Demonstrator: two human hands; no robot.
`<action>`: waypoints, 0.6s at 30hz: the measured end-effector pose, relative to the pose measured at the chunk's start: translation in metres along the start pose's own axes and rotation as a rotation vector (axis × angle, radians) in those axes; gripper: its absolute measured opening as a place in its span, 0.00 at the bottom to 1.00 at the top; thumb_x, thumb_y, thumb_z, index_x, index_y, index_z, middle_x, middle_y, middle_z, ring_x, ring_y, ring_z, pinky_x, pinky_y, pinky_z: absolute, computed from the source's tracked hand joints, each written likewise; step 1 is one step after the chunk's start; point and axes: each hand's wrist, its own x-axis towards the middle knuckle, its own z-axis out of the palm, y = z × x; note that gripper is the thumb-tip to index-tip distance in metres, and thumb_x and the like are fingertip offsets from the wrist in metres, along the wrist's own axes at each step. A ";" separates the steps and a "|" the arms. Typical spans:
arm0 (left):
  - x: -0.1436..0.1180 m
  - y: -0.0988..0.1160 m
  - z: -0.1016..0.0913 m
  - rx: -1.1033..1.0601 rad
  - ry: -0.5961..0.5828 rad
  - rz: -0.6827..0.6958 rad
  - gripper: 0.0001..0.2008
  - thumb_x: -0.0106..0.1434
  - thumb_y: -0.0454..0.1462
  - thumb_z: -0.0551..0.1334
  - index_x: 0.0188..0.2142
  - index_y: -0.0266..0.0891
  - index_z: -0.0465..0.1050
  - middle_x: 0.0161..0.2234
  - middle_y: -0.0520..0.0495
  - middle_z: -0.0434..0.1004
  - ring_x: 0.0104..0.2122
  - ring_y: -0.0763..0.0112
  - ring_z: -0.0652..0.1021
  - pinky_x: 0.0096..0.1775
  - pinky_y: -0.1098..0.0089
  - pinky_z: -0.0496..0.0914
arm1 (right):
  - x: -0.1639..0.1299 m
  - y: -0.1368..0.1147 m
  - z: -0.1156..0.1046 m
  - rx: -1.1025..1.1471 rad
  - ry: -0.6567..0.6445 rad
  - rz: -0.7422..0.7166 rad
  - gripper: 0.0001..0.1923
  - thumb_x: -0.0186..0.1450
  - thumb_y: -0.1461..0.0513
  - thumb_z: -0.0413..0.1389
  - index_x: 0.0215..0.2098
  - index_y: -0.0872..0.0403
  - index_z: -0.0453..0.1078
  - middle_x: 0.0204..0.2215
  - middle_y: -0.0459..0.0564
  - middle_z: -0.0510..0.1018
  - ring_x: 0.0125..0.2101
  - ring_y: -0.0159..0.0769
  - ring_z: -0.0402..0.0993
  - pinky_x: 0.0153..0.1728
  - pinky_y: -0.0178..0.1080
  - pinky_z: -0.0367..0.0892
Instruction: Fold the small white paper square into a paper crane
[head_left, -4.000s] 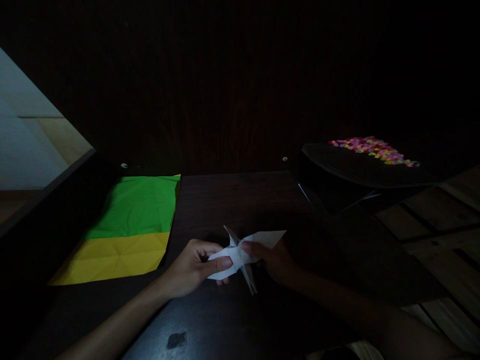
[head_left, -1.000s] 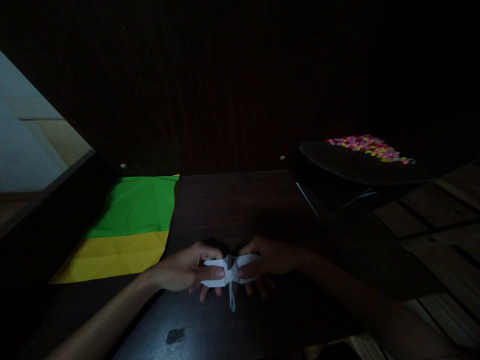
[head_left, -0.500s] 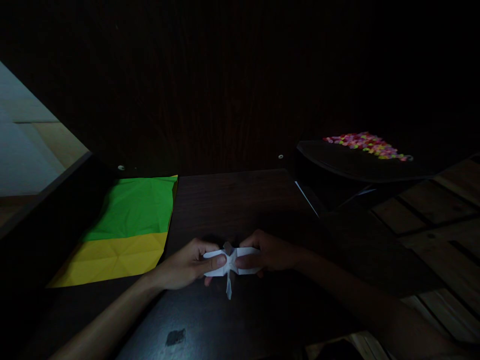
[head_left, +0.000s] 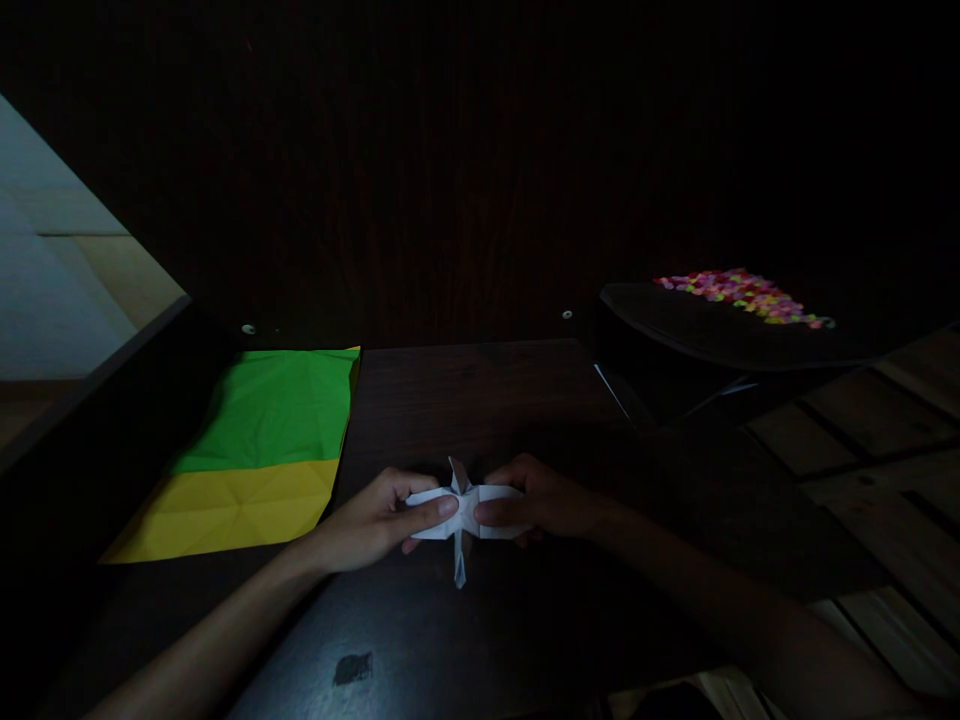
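Note:
A white folded-paper crane (head_left: pixel 466 515) is held between my two hands over the dark tabletop. Its two flat wings stretch out sideways, while one narrow point sticks up away from me and another points down toward me. My left hand (head_left: pixel 390 515) pinches the left wing, thumb on top near the middle and fingers beneath. On the other side my right hand (head_left: pixel 536 500) grips the right wing in the same way, its thumb beside the centre. The fingers under the paper are mostly hidden.
To the left lie a green paper sheet (head_left: pixel 281 410) and a yellow paper sheet (head_left: pixel 232 513), overlapping and creased. A dark rounded shelf (head_left: pixel 675 335) at the right bears a heap of small colourful pieces (head_left: pixel 750 295). A dark panel (head_left: pixel 450 200) rises behind the table (head_left: pixel 450 390).
The crane's far point now stands out longer and more plainly between the hands. Both hands keep their pinch on the wings. The view has shifted slightly.

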 end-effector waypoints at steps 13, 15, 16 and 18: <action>-0.002 0.002 0.001 0.062 0.024 -0.038 0.22 0.66 0.51 0.57 0.26 0.35 0.69 0.19 0.56 0.60 0.19 0.77 0.62 0.22 0.75 0.54 | -0.002 -0.004 -0.002 -0.010 -0.026 0.000 0.22 0.57 0.47 0.64 0.26 0.59 0.71 0.15 0.41 0.70 0.14 0.24 0.64 0.12 0.26 0.55; -0.002 0.003 0.002 0.067 0.047 -0.039 0.23 0.67 0.51 0.56 0.25 0.35 0.68 0.19 0.57 0.60 0.19 0.77 0.62 0.22 0.75 0.54 | -0.002 -0.004 -0.002 -0.017 -0.031 -0.008 0.22 0.57 0.47 0.63 0.26 0.59 0.71 0.15 0.41 0.70 0.14 0.24 0.64 0.12 0.26 0.55; -0.001 0.003 0.002 0.072 0.056 -0.042 0.23 0.67 0.51 0.56 0.25 0.35 0.68 0.18 0.57 0.60 0.19 0.77 0.62 0.22 0.75 0.55 | -0.002 -0.004 -0.002 -0.019 -0.033 -0.011 0.22 0.58 0.47 0.63 0.26 0.59 0.71 0.15 0.41 0.70 0.14 0.24 0.64 0.12 0.26 0.55; -0.001 0.002 0.002 0.083 0.061 -0.040 0.23 0.67 0.51 0.56 0.24 0.35 0.68 0.18 0.57 0.59 0.19 0.77 0.62 0.22 0.76 0.55 | -0.001 -0.004 -0.002 -0.019 -0.034 -0.009 0.22 0.58 0.47 0.63 0.25 0.59 0.71 0.15 0.41 0.70 0.14 0.24 0.64 0.13 0.26 0.56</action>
